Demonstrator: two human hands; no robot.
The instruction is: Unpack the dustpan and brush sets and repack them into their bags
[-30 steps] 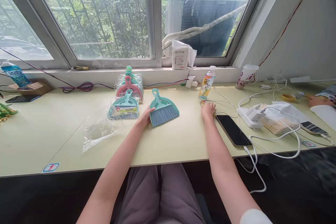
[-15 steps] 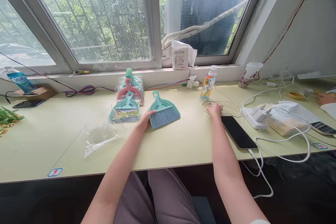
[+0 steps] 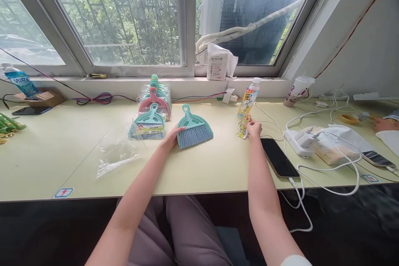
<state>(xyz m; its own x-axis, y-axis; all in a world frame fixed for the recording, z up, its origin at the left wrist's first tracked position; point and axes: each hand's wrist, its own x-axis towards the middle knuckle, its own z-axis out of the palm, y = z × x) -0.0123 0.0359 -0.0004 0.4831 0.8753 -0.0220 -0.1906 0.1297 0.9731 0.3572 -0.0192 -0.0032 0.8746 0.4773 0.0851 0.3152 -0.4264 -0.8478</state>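
My left hand (image 3: pixel 172 136) grips the left edge of a mint-green dustpan (image 3: pixel 202 119) with a grey-bristled brush (image 3: pixel 195 134) set in it. My right hand (image 3: pixel 254 128) pinches a small colourful printed label (image 3: pixel 243 132), held up off the table in front of a drink bottle (image 3: pixel 249 97). To the left of my left hand lies another green dustpan set (image 3: pixel 147 124) in clear wrapping with a printed label. Behind it are a pink dustpan (image 3: pixel 153 102) and several more wrapped sets in a row.
A clear plastic bag (image 3: pixel 116 153) lies on the left. A black phone (image 3: pixel 279 158), a white power strip (image 3: pixel 301 141) and looping white cables are at my right. Farther right are a yellow tape roll (image 3: pixel 349 119) and another person's hand (image 3: pixel 385 124). A cup (image 3: pixel 297 91) stands behind.
My right hand has raised the printed label from lying on the table to upright. The left hand stays on the dustpan. The view has shifted slightly.
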